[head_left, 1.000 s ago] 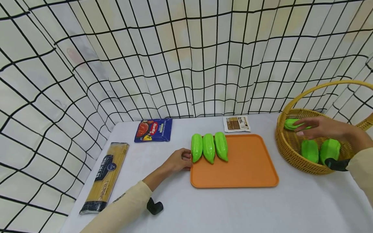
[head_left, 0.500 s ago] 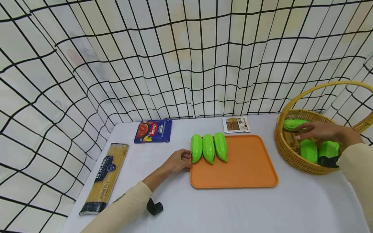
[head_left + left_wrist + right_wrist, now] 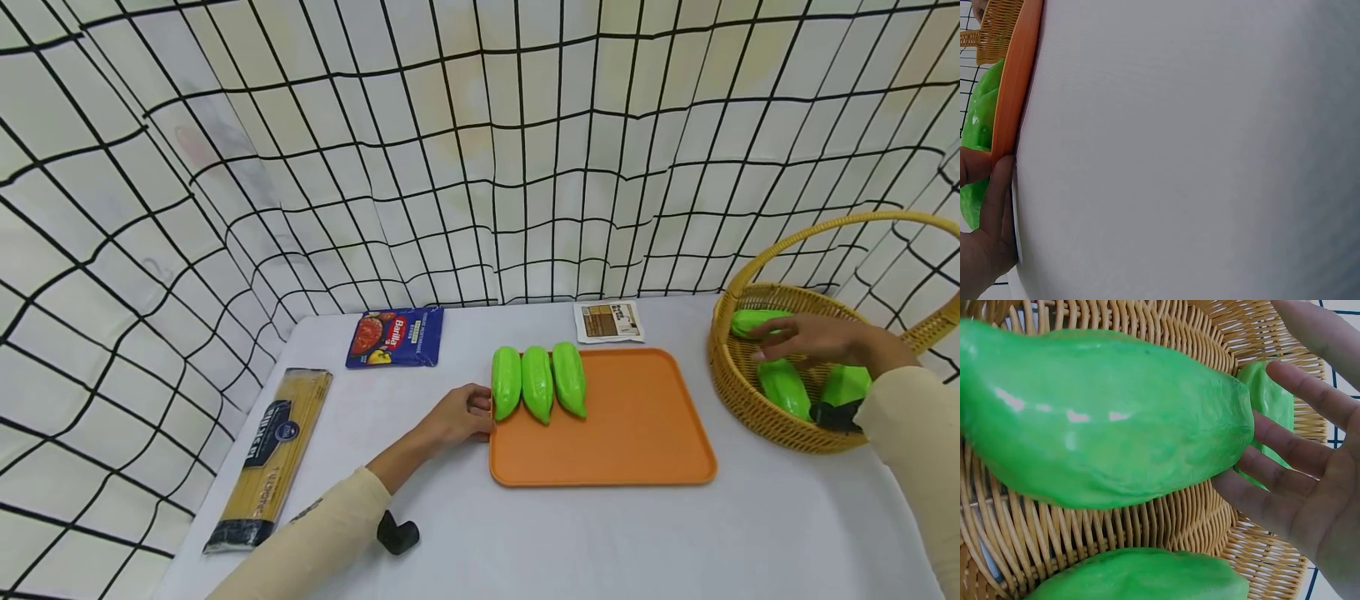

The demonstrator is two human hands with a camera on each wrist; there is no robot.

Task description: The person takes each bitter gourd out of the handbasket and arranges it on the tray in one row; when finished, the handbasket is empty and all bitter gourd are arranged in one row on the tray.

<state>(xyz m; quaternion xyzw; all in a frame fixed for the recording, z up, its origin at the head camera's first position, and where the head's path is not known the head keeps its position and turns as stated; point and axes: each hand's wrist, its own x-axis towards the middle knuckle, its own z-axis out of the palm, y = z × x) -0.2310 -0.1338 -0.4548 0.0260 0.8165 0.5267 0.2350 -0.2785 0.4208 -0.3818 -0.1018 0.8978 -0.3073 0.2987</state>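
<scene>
An orange tray (image 3: 622,442) lies mid-table, bearing three glossy green banana-shaped fruits (image 3: 537,383) side by side at its left. My left hand (image 3: 459,414) pinches the tray's left rim, thumb inside and fingers outside in the left wrist view. At the right, my right hand (image 3: 817,337) is inside a wicker basket (image 3: 738,400). Its spread fingers touch the blunt end of one green fruit (image 3: 1110,419) in the right wrist view. Two other green fruits lie in the basket, one beyond the fingers (image 3: 1272,403) and another lower down (image 3: 1141,575).
A blue Barilla pouch (image 3: 395,337) and a small white-brown packet (image 3: 608,322) lie along the table's back edge. A spaghetti pack (image 3: 273,458) lies at the left. The basket's tall handle (image 3: 840,221) arches over its opening. Black-lined white cloth walls stand behind.
My right hand has moved slightly left and down within the basket. The fruit beneath it has shifted and turned slightly to the left. My left hand and the tray stay put.
</scene>
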